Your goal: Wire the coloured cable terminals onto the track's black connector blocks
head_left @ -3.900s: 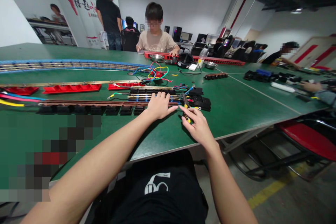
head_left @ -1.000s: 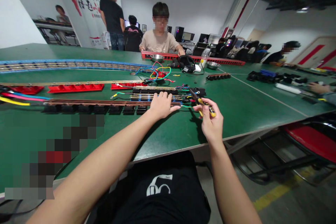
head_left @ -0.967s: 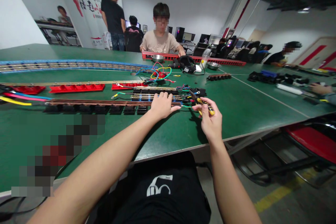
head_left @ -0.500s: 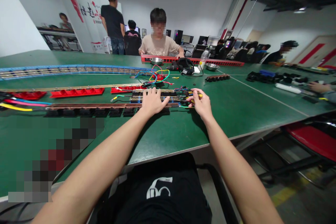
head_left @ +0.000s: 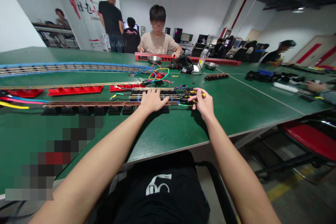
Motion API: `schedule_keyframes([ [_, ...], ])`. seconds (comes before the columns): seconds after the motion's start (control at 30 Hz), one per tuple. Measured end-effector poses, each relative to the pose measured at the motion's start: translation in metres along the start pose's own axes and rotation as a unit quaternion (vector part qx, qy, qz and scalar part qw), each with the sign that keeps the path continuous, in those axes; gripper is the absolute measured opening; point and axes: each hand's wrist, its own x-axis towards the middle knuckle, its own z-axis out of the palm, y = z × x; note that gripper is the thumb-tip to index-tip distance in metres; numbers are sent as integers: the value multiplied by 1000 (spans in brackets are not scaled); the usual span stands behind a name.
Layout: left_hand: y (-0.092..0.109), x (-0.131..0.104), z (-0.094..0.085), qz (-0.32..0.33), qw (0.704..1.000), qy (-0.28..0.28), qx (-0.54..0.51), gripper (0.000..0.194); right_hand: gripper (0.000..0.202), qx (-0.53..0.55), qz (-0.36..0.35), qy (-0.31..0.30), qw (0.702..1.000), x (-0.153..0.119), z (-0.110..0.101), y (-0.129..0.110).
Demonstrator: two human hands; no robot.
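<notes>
Fingers spread wide, my left hand lies across brass-coloured rails, seemingly to steady the slender lengths, while my right hand, curled closed, grips yellow-handled pliers near the wired ends. Left of both hands, straight brown strips top blocky black supports.
</notes>
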Motion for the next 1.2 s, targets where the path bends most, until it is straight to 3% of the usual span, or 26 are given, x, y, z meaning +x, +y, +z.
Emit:
schedule_keyframes([
  [0.2, 0, 0, -1, 4, 1000, 4, 1, 74, 56, 24, 81, 32, 996, 3, 2, -12],
  [0.43, 0, 0, -1, 4, 1000, -2, 2, 72, 57, 43, 80, -2, 996, 5, 4, -7],
  [0.77, 2, -1, -1, 0, 1000, -3, 13, 71, 65, 5, -46, -118, 992, -2, 6, 8],
  [0.9, 1, -1, -1, 2, 1000, -6, 10, 72, 52, -97, -117, -111, 982, -5, 4, 12],
  [1.0, 1, -1, -2, 2, 1000, -8, 9, 71, 44, -201, -187, -106, 956, -8, 3, 11],
  [1.2, 2, -1, -3, 3, 1000, -7, 7, 71, 44, -284, -250, -103, 920, -11, 3, 9],
])
